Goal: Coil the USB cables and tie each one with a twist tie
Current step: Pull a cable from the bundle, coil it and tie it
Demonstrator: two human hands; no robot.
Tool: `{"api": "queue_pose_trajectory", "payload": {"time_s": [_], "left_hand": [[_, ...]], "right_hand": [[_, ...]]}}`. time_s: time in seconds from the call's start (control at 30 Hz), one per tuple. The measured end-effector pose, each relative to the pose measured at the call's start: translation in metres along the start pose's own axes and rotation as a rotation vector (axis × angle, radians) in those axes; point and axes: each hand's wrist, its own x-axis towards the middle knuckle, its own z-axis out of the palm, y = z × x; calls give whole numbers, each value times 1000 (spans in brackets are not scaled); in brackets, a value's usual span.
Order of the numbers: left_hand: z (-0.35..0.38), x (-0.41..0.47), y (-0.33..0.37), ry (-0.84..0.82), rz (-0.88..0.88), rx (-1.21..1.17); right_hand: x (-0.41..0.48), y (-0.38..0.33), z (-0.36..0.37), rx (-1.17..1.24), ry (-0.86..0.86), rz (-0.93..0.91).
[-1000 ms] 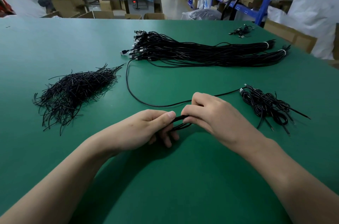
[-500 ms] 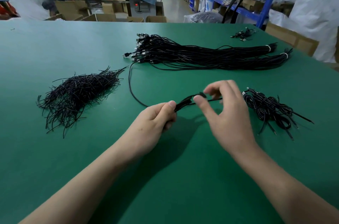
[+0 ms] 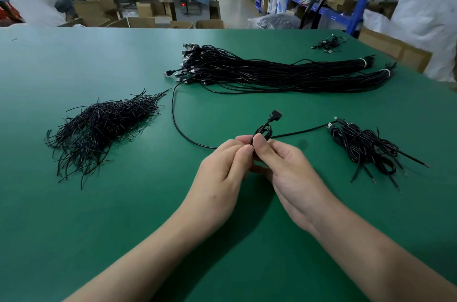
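Cable (image 3: 264,130) is up off the counter (image 3: 74,215), a few small loops bunched at the fingertips w/ its plug (image 3: 277,113) poking up past them. Left hand (image 3: 222,168) pinches the loops thumb-to-forefinger; right hand (image 3: 284,165) pinches the same spot from the other side, thumb on top. Black strands leave the pinch both ways: one curves left and back twd the long bundle (image 3: 272,71), one runs right twd the finished coils (image 3: 366,150); we can't tell which is this cable's tail. We judge we're mid-coil, so left should hold the loops flat while right feeds slack in even, same-size turns, no twist. Pull the tail gently, since it could snag in the bundle. Twist ties (image 3: 103,126) lie off to the left; we'd take one only once the tail is wound in.
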Motion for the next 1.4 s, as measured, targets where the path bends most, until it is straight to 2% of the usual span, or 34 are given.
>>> {"api": "queue_pose_trajectory", "payload": {"time_s": [0.1,0.2,0.33,0.43,0.5,0.57,0.63,0.67,0.8,0.87,0.97,1.1,1.23,1.4], "left_hand": [[0,-2,-3,-15,-28,33],[0,-2,-6,-54,-127,17],[-2,0,-6,-54,-288,-170],[-2,-1,-9,-52,-334,-276],[-5,0,-12,23,-361,-343],[-13,3,-15,183,-367,-424],[-23,8,-19,277,-322,-394],[-27,8,-20,268,-290,-339],[-20,6,-13,68,-219,-238],[-18,5,-10,30,-206,-189],[-18,2,-7,22,-191,-110],[-10,1,-9,141,-170,-51],[-8,0,-14,225,-170,-213],[-8,2,-11,155,-186,-453]], "right_hand": [[0,1,1,65,2,-22],[1,2,2,81,15,-43],[2,2,1,93,46,-28],[2,-1,3,83,67,-38],[3,-4,2,72,94,-61],[5,-8,-5,28,157,-95],[5,-13,-12,-8,166,-91],[4,-14,-13,-39,128,-77],[-1,-9,-1,-285,-78,-56],[-3,-12,2,-439,-101,-81],[-6,-16,0,-765,-40,-173],[-9,-15,9,-1071,3,-263],[-8,-17,13,-980,-16,-270],[-4,-19,13,-762,-128,-139]]}}
